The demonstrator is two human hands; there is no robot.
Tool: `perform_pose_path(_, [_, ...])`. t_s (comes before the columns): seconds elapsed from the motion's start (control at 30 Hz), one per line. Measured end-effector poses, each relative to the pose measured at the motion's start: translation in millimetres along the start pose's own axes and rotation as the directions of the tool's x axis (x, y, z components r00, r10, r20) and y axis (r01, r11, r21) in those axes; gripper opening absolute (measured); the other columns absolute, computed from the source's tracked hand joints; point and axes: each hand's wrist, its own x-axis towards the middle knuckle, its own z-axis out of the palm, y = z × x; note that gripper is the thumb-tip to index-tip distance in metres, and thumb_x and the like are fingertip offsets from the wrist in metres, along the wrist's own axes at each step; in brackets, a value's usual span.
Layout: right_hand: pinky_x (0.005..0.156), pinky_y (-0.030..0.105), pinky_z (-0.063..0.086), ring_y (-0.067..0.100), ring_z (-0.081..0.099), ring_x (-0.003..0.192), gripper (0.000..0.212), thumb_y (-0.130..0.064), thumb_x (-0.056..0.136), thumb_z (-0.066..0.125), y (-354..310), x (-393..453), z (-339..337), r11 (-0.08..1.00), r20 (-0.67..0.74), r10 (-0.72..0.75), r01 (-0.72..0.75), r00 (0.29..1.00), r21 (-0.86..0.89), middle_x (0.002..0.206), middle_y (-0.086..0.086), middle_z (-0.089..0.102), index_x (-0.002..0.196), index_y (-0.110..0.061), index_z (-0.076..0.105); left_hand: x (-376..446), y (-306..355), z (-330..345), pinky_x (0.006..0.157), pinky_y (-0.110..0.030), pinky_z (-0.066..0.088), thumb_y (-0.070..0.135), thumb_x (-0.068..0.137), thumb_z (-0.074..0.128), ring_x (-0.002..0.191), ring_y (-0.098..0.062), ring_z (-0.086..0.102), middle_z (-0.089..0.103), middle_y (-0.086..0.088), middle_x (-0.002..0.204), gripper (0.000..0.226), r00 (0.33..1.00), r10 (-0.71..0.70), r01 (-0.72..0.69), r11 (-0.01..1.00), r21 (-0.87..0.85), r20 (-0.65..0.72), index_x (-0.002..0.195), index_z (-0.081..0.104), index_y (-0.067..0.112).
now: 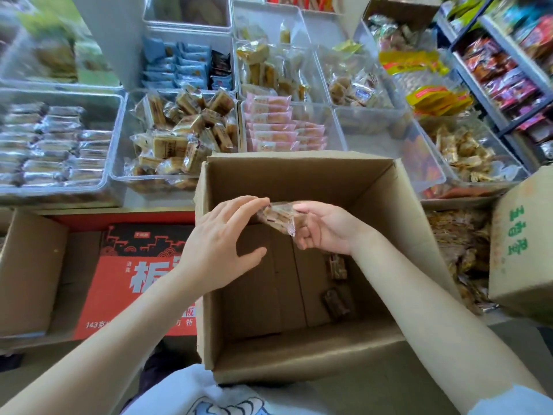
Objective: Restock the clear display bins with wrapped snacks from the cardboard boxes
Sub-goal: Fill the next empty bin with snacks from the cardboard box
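An open cardboard box [299, 181] sits in front of me, nearly bare inside, with two brown wrapped snacks [336, 283] lying on its floor at the right. Above the box my right hand [323, 229] grips a clear-wrapped brown snack [276, 218]. My left hand [221, 244] reaches in from the left with straight fingers, its fingertips touching the snack's left end. Behind the box, a clear bin [119, 175] holds several tan wrapped cakes of a similar kind.
Rows of clear bins fill the shelf: silver packs [54, 145] at left, pink packs [281, 127] in the middle, a near-bare bin [389, 139] at right. A red and black carton [131, 280] lies left of the box. Another cardboard box [520, 250] stands at right.
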Motion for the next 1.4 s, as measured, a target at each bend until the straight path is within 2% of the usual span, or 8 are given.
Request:
perform_pose_path(0.1, [0.063, 0.027, 0.046, 0.018, 0.053, 0.070, 0.040, -0.038, 0.104, 0.042, -11.2, -7.5, 34.7, 0.999, 0.073, -0.033, 0.036, 0.997, -0.038, 0.097, 0.015, 0.062, 0.125, -0.011, 0.063, 4.6, -1.3, -16.4, 0.106, -0.004, 0.023, 0.025, 0.081, 0.084, 0.121, -0.014, 0.053, 0.060, -0.003, 0.133, 0.050, 0.992, 0.001, -0.022, 0.987, -0.161, -0.128, 0.126, 0.063, 0.018])
perform_pose_path(0.27, [0.067, 0.034, 0.053, 0.025, 0.060, 0.066, 0.058, -0.054, 0.105, 0.031, -38.7, -3.4, 85.6, 0.937, -0.104, -0.037, -0.001, 0.994, -0.349, 0.084, 0.018, 0.065, 0.125, -0.008, 0.060, 15.2, -23.6, -70.5, 0.063, -0.016, 0.052, 0.045, 0.082, 0.074, 0.078, -0.005, 0.067, 0.073, 0.012, 0.086, 0.029, 0.959, -0.284, 0.222, 0.786, -0.578, -0.018, 0.099, 0.071, 0.022])
perform_pose_path(0.4, [0.069, 0.035, 0.051, 0.027, 0.064, 0.081, 0.041, -0.033, 0.108, 0.037, -64.1, 25.1, 138.7, 0.881, -0.329, -0.325, 0.158, 0.886, -0.446, 0.088, 0.011, 0.068, 0.114, -0.003, 0.065, 18.8, -78.9, -103.8, 0.069, -0.024, 0.056, 0.041, 0.088, 0.073, 0.069, -0.005, 0.069, 0.075, 0.007, 0.080, 0.025, 0.858, -0.487, 0.441, 0.530, -0.725, 0.166, 0.094, 0.071, 0.017])
perform_pose_path(0.7, [0.078, 0.000, 0.041, -0.008, 0.054, 0.099, 0.038, -0.032, 0.104, 0.051, -82.9, 173.4, 292.0, 0.684, -0.234, -0.411, 0.128, 0.881, -0.718, 0.114, -0.021, 0.055, 0.142, -0.028, 0.050, 3.5, -233.5, -156.5, 0.073, -0.041, 0.063, 0.042, 0.086, 0.077, 0.062, -0.018, 0.070, 0.073, -0.012, 0.079, 0.047, 0.731, -0.637, 0.508, 0.271, -0.817, 0.243, 0.103, 0.062, 0.000])
perform_pose_path(0.87, [0.086, 0.027, 0.057, 0.019, 0.069, 0.098, 0.017, -0.020, 0.094, 0.068, -102.5, 261.9, 324.5, 0.778, -0.356, -0.486, 0.209, 0.799, -0.592, 0.102, -0.002, 0.073, 0.110, -0.025, 0.069, 1.7, -324.5, -166.7, 0.068, -0.032, 0.058, 0.047, 0.089, 0.071, 0.071, -0.011, 0.071, 0.072, -0.001, 0.082, 0.032, 0.726, -0.679, 0.499, 0.415, -0.761, 0.105, 0.090, 0.062, 0.016])
perform_pose_path(1.03, [0.093, 0.025, 0.042, 0.011, 0.052, 0.104, 0.037, -0.024, 0.094, 0.067, -148.5, 348.7, 321.0, 0.478, -0.350, -0.699, 0.043, 0.624, -0.877, 0.114, -0.002, 0.057, 0.129, -0.015, 0.062, -3.9, -426.6, -147.3, 0.106, -0.042, 0.042, 0.050, 0.097, 0.053, 0.130, -0.024, 0.050, 0.057, -0.007, 0.139, 0.055, 0.777, -0.630, 0.616, 0.753, -0.232, 0.020, 0.138, 0.054, 0.013])
perform_pose_path(1.17, [0.089, 0.027, 0.037, 0.019, 0.049, 0.108, 0.032, -0.015, 0.092, 0.065, -164.4, 420.7, 316.0, 0.177, -0.172, -0.737, -0.059, 0.654, -0.982, 0.117, 0.006, 0.054, 0.123, -0.016, 0.060, -17.4, -459.2, -132.6, 0.123, -0.047, 0.019, 0.051, 0.102, 0.035, 0.155, -0.020, 0.011, 0.023, -0.004, 0.166, 0.059, 0.858, -0.502, 0.478, 0.858, 0.189, 0.108, 0.152, 0.039, 0.020])
perform_pose_path(1.4, [0.094, 0.039, 0.040, 0.028, 0.055, 0.108, 0.029, -0.006, 0.092, 0.057, -145.1, 500.9, 309.4, -0.323, -0.084, -0.554, -0.307, 0.828, -0.895, 0.113, 0.004, 0.061, 0.118, -0.019, 0.058, -18.5, -466.0, -124.3, 0.120, -0.051, 0.022, 0.049, 0.099, 0.029, 0.154, -0.025, 0.014, 0.027, -0.007, 0.164, 0.061, 0.864, -0.491, 0.458, 0.857, 0.235, 0.109, 0.149, 0.044, 0.018])
